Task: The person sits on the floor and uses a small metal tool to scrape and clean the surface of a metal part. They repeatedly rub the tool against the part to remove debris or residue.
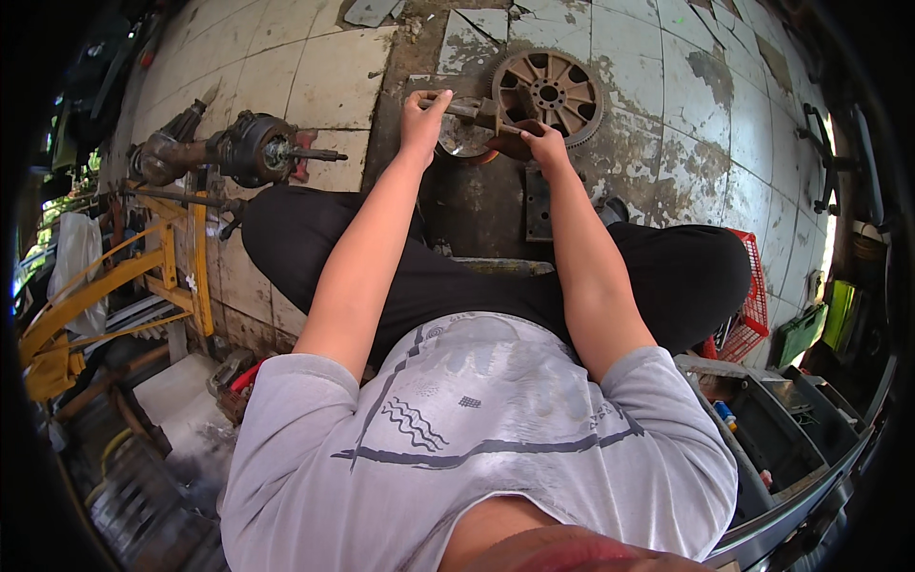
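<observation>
Out in front of me, both arms stretch forward over the floor. A dull, rusty metal part (487, 114) spans the gap between my hands; it has a rod-like end at the left and a wider, brownish end at the right. My left hand (420, 124) is closed round the rod end, thumb on top. At the wider end, my right hand (544, 146) grips with thumb and fingers. Below the part lies a round shallow pan (465, 144) with an orange rim, partly hidden by it. Just beyond stands a large toothed flywheel (550, 93), rusty, with openings round its hub.
At the left is a greasy axle assembly (250, 150) near a yellow metal frame (201, 262). A dark metal block (538, 205) sits by my right forearm. To the right are a red plastic basket (752, 300) and a grey compartmented tray (762, 429). Floor tiles are cracked.
</observation>
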Demonstrator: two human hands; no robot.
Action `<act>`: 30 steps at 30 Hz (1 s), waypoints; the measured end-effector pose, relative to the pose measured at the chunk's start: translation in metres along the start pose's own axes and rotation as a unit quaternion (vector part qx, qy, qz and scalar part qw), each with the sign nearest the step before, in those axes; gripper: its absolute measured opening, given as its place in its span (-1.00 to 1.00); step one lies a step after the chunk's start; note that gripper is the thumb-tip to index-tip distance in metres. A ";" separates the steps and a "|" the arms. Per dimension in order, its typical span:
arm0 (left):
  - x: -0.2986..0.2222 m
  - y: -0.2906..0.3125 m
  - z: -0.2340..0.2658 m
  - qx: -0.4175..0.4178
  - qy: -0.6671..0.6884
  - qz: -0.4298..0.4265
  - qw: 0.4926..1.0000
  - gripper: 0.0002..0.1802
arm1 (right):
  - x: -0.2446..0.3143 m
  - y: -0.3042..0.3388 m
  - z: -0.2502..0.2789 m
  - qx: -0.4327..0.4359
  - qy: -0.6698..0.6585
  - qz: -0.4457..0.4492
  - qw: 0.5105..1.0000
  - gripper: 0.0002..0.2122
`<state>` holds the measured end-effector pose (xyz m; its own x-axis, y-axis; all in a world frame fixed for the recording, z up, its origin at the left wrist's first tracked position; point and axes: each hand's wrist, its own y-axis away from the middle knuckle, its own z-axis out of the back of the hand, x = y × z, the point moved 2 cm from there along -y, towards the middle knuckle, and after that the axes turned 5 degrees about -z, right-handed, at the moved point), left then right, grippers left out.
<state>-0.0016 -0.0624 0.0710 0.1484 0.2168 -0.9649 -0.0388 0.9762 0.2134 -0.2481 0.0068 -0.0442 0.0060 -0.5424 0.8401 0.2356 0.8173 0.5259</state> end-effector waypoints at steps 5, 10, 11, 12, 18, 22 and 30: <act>-0.015 0.029 -0.004 0.005 0.118 0.164 0.979 -0.62 | -0.008 -0.003 0.004 -0.019 -0.056 -0.002 0.998 -0.66; 0.017 0.046 0.009 -0.020 0.256 0.256 0.932 -0.64 | -0.004 -0.001 0.007 0.008 -0.042 0.004 0.999 -0.64; 0.029 0.050 0.012 -0.034 0.269 0.284 0.920 -0.64 | 0.002 0.001 0.008 0.023 -0.045 0.007 0.999 -0.63; 0.041 0.054 0.014 -0.046 0.270 0.299 0.914 -0.63 | 0.008 0.003 0.008 0.016 0.003 0.011 1.000 -0.64; 0.108 0.084 0.010 -0.064 0.219 0.381 0.896 -0.41 | -0.002 -0.005 0.009 -0.027 0.045 0.018 0.998 -0.65; 0.147 0.084 0.016 -0.024 0.234 0.417 0.878 -0.24 | -0.010 -0.007 0.002 -0.017 -0.021 0.006 1.000 -0.65; 0.182 0.068 0.002 -0.049 0.286 0.443 0.848 -0.19 | -0.016 -0.015 0.004 -0.039 -0.025 -0.013 0.999 -0.69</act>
<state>0.0247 0.0432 -0.0897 -0.4850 0.7992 -0.3551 0.0289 0.4205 0.9068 -0.2553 0.0041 -0.0653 -0.0497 -0.5506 0.8333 0.3097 0.7847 0.5369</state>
